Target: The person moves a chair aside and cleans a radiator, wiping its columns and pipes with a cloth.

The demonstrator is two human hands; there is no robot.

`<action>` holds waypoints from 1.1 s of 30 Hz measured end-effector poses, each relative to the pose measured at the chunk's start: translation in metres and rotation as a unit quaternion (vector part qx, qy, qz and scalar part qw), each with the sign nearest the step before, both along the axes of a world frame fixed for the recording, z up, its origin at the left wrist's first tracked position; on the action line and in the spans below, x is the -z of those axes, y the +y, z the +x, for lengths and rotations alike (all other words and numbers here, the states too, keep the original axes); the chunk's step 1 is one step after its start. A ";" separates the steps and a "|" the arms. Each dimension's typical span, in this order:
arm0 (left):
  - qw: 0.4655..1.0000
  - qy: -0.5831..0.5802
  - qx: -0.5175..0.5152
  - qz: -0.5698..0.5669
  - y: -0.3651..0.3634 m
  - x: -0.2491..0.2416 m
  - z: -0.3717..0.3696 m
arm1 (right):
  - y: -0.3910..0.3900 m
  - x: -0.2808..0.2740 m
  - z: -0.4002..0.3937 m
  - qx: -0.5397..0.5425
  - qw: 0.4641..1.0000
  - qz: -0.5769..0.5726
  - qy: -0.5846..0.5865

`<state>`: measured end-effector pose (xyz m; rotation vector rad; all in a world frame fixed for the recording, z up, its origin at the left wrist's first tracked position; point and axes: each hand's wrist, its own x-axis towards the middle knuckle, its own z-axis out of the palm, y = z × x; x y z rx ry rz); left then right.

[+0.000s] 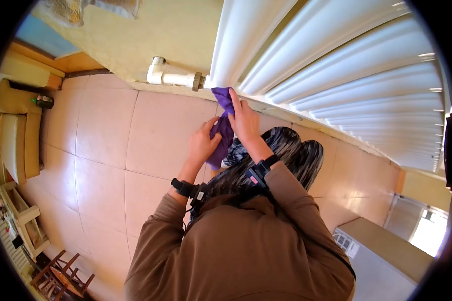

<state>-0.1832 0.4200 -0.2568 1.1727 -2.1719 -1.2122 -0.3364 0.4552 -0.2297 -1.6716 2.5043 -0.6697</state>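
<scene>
A purple cloth hangs bunched between my two hands, its upper end against the foot of the white radiator. My left hand has its fingers closed on the cloth's middle part. Higher up, my right hand grips the cloth, with the fingertips close to the radiator's lower corner. Just left of that corner, a white pipe with a dark nut joins the radiator. The cloth's lower end dangles beside my knees.
Pink floor tiles spread below and to the left. A yellow sofa stands at the far left, above a small white shelf and a wooden chair. A large grey-topped box-shaped unit is at lower right.
</scene>
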 end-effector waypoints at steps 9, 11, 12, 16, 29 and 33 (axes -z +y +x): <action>1.000 0.010 0.015 -0.008 0.005 0.001 -0.003 | -0.011 -0.001 -0.007 0.011 0.997 0.071 -0.040; 1.000 0.006 0.016 -0.009 0.005 0.001 -0.002 | -0.009 -0.009 -0.019 -0.025 0.991 0.133 -0.016; 1.000 -0.010 0.021 -0.008 0.005 0.000 -0.003 | -0.007 -0.008 -0.018 -0.025 0.991 0.133 -0.019; 0.999 -0.033 0.031 -0.001 0.006 0.005 -0.001 | -0.006 -0.008 -0.010 -0.020 0.993 0.089 -0.069; 0.999 -0.030 0.022 -0.001 0.006 -0.014 0.016 | 0.001 -0.015 0.004 0.122 0.948 -0.142 -0.257; 1.000 0.005 0.027 -0.009 0.002 -0.019 0.009 | -0.012 -0.008 0.003 0.073 0.978 -0.110 -0.160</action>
